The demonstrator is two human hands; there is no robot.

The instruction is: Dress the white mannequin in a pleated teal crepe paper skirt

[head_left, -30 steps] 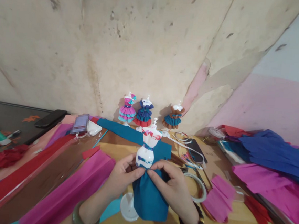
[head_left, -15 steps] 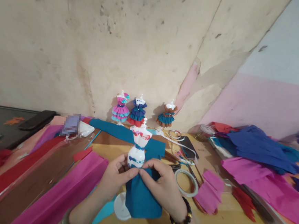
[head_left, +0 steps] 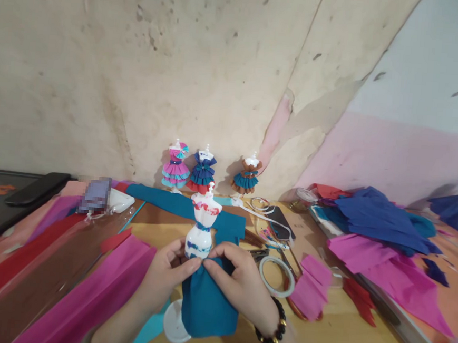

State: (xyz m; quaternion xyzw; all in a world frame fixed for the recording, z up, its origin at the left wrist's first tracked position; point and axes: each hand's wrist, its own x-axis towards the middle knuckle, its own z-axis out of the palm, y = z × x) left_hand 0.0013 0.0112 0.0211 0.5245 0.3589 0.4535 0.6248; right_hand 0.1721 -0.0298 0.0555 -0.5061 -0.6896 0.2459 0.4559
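Both hands, left hand (head_left: pixel 167 277) and right hand (head_left: pixel 236 280), have fingers pinched shut on the teal paper (head_left: pixel 206 304), gathering it at the mannequin (head_left: pixel 202 227) waist so it hangs like a skirt. Behind the mannequin, three dressed dolls (head_left: pixel 203 170) line the wall.

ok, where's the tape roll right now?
In the head view the tape roll lies flat on the wooden table, just right of the right hand, with pink crepe paper pieces on its right.
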